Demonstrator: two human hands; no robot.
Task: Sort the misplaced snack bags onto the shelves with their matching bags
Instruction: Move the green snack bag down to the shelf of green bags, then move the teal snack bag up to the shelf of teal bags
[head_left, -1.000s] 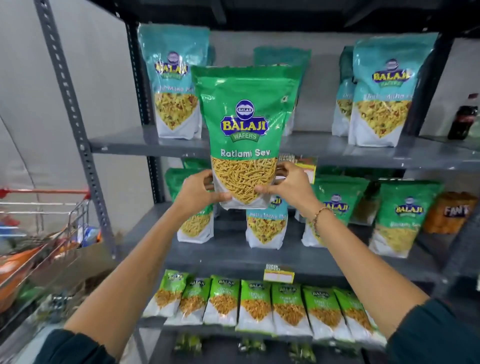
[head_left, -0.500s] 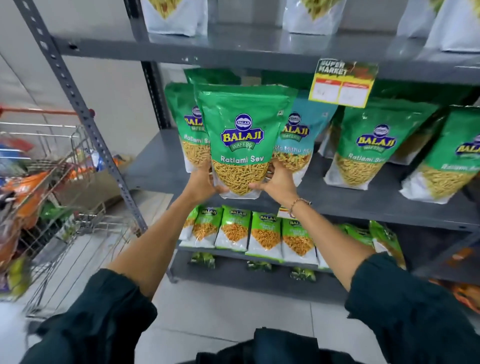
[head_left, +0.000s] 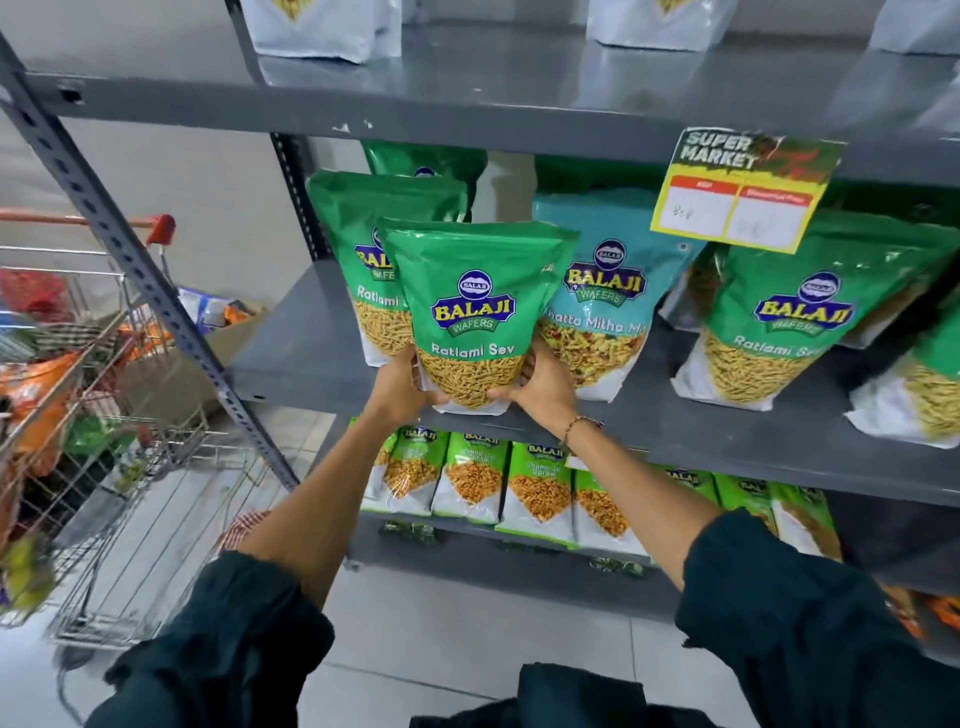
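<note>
Now two hands' grip on one Ratlami Sev bag (head_left: 470, 317)

Soft, even indoor light; pale glare sheens the grey upper shelf (head_left: 519, 88). Wide-angle bending warps the edges, and the shopping cart (head_left: 78, 415) blurs.

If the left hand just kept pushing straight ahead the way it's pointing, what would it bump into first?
Probably the green Ratlami Sev bag standing on the shelf, right behind the held Ratlami Sev bag that the left hand grips. Depth is hard to judge, so the gap is unclear.
</note>
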